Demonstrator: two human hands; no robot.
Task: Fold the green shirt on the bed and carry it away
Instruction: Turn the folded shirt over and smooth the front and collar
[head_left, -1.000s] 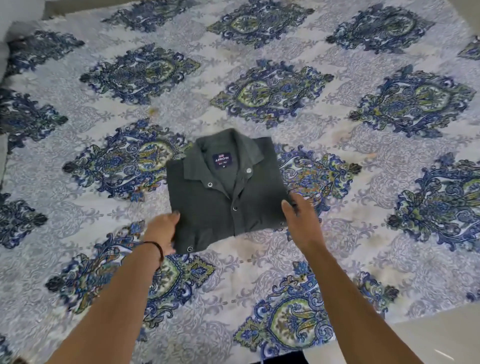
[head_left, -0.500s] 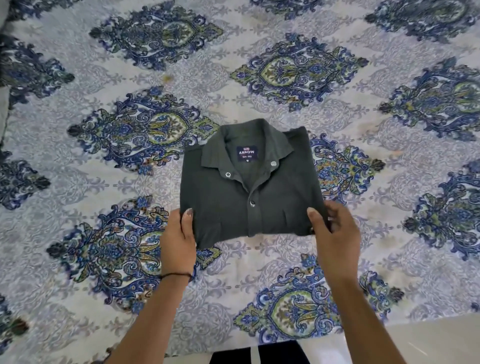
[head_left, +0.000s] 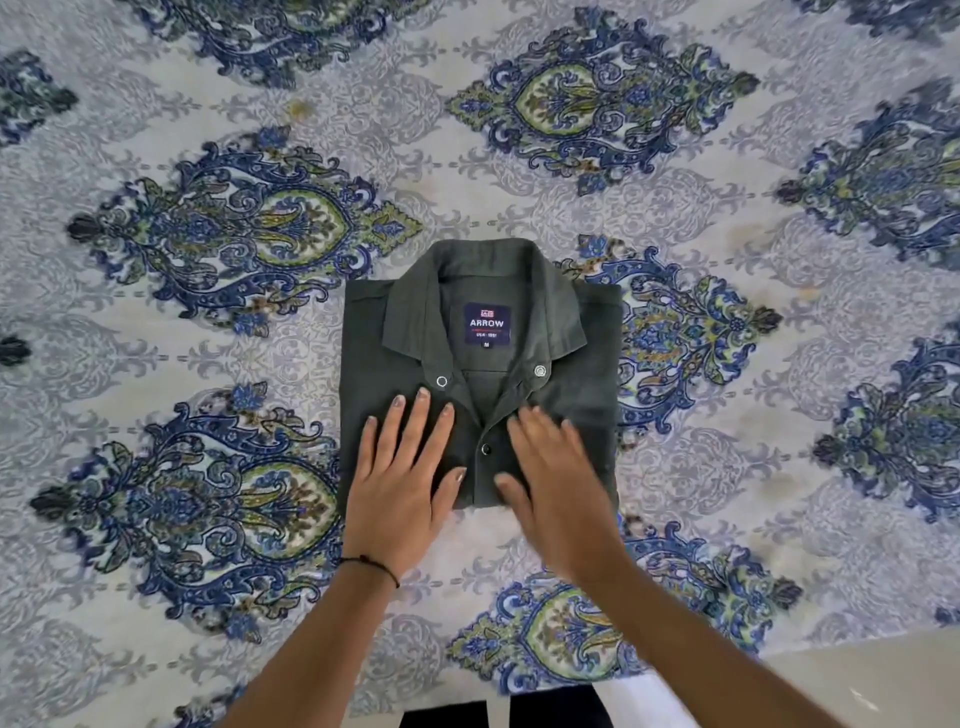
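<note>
**Position.** The green shirt (head_left: 571, 364) lies at the centre of the frame on the bed (head_left: 156, 338). It is folded into a compact rectangle, front facing up, with the collar (head_left: 415, 312) toward the top of the frame.

**Hands.** The left hand (head_left: 400, 467) rests flat on the lower left panel, fingers straight and spread, holding nothing. The right hand (head_left: 556, 467) lies flat on the lower right panel with fingers extended. Its outline is blurred, so finger spacing cannot be told.

**Purpose (judgement).** Flat palms on either side of the placket probably press the layers down and smooth the front, so the fold keeps its shape. Folding appears complete. Carrying away is not yet done.

**Materials.**
- **Shirt:** matte, dark green woven cloth with straight folded edges.
- **Collar:** pointed, spread open around a navy label (head_left: 487, 323).
- **Fasteners:** a round metal snap (head_left: 441, 381) at each collar tip.
- **Bed cover:** a soft, pale printed sheet with blue-and-green medallions.

The cloth is limp, so lifting likely calls for support under both sides.
</note>
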